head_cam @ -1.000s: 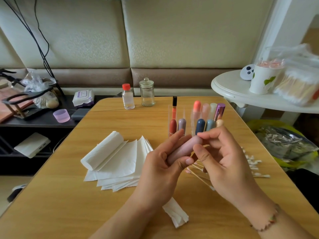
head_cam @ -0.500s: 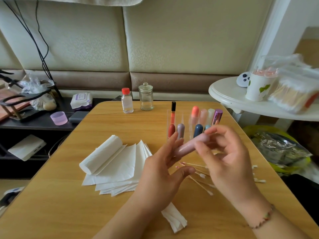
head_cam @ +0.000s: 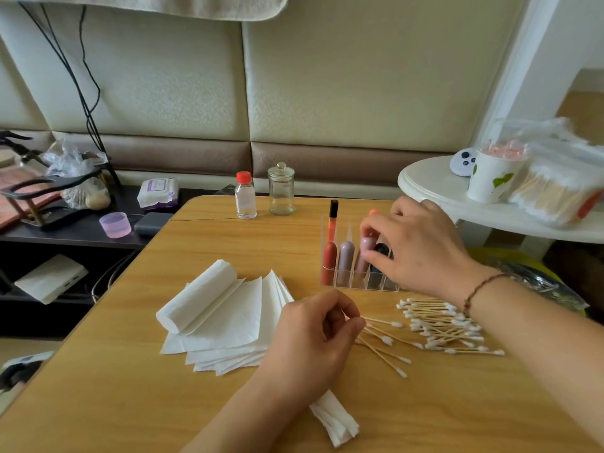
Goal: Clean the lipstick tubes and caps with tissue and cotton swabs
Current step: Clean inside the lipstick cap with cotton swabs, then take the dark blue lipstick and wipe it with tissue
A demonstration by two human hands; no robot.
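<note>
Right now my right hand point(head_cam: 421, 248) reaches into the rack point(head_cam: 356, 282), fingers curled around a pink tube point(head_cam: 366, 253) standing in its slot. My left hand point(head_cam: 315, 338) hovers loosely curled, fingertips pinching the stick of a swab point(head_cam: 380, 322); more swabs point(head_cam: 444, 325) lie just right of it, tissues point(head_cam: 225, 318) left.
</note>
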